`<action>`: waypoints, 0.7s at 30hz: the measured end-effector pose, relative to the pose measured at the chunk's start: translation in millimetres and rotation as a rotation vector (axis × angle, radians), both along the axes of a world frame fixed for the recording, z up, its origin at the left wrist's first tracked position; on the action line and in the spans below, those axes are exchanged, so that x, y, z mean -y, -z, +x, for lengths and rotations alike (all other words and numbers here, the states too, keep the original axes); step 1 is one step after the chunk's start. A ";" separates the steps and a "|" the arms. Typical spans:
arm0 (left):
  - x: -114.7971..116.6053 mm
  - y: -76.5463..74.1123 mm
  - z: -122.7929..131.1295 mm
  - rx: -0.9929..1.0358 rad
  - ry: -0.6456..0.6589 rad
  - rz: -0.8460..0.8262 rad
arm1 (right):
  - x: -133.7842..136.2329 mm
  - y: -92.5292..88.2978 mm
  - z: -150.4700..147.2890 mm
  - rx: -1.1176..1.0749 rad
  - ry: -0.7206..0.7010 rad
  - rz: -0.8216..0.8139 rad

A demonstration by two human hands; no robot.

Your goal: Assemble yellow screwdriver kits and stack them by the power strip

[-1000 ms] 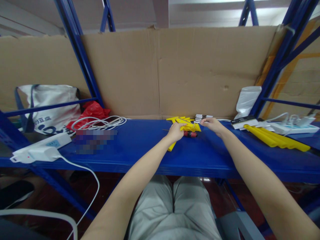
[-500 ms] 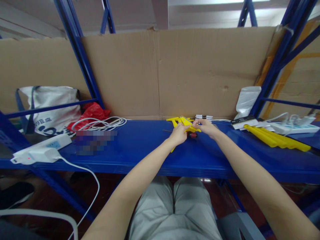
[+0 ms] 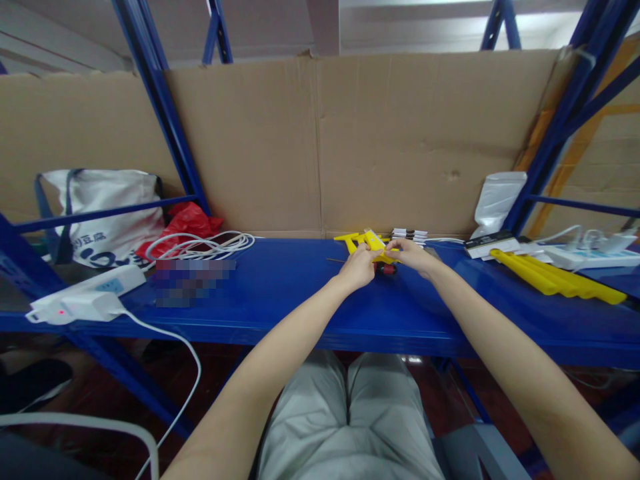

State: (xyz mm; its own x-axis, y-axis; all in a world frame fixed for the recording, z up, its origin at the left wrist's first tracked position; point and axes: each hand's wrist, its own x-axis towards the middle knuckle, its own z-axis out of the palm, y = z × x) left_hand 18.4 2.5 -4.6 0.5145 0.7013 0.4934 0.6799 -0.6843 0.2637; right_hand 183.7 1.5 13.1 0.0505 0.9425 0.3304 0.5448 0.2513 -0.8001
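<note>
My left hand (image 3: 359,266) and my right hand (image 3: 409,257) are close together over the blue shelf, both with fingers closed on a yellow plastic part (image 3: 373,240). The part's exact kind cannot be made out. More yellow plastic (image 3: 346,238) shows just beyond my left hand, and I cannot tell whether it belongs to the same part. Below my hands lies what looks like a screwdriver (image 3: 387,269) with a red and black handle, its thin shaft pointing left. Behind my right hand is a small stack of black-and-white packets (image 3: 409,235).
Long yellow plastic pieces (image 3: 560,277), a black-and-white box (image 3: 493,244) and a power strip (image 3: 587,255) occupy the right side. To the left are a coiled white cable (image 3: 215,245), a red bag (image 3: 190,223), another power strip (image 3: 90,293) and a cloth bag (image 3: 107,213). Cardboard (image 3: 400,147) walls the back.
A yellow tip that stuck out below my left wrist is no longer visible. Both hands stay nearly in place on the yellow part. The whole view has shifted slightly.
</note>
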 end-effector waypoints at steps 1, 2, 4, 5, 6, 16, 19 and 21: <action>-0.3 0.0 0.0 0.001 -0.006 -0.002 | -0.5 0.4 -0.6 -0.030 0.009 -0.001; -0.5 -0.3 0.0 0.001 -0.012 -0.005 | -1.2 0.9 -1.1 -0.060 0.012 -0.003; -0.2 -1.3 0.0 -0.005 -0.021 -0.009 | -2.9 1.8 -2.0 -0.113 0.016 -0.014; 0.2 -1.9 -0.1 -0.010 -0.024 -0.010 | -3.8 2.3 -2.3 -0.134 0.016 -0.023; 0.6 -2.5 -0.3 -0.013 -0.026 -0.012 | -4.5 2.6 -2.5 -0.151 0.016 -0.034; 2.1 -3.7 -2.1 -0.030 0.052 0.019 | -1.0 -0.9 8.8 0.056 -0.046 0.037; 2.3 -2.1 -3.5 -0.052 0.051 0.037 | -2.1 -1.0 11.6 0.109 -0.055 0.054; 3.7 -1.9 -4.7 -0.081 0.053 0.040 | -4.1 0.0 13.5 0.131 -0.054 0.062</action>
State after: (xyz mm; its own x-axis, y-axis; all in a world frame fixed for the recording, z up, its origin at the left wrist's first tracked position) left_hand 13.6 -1.1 -2.7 0.5901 0.6523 0.4757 0.6603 -0.7290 0.1805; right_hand 197.2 5.6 13.1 -0.0473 0.9204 0.3880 0.6279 0.3295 -0.7051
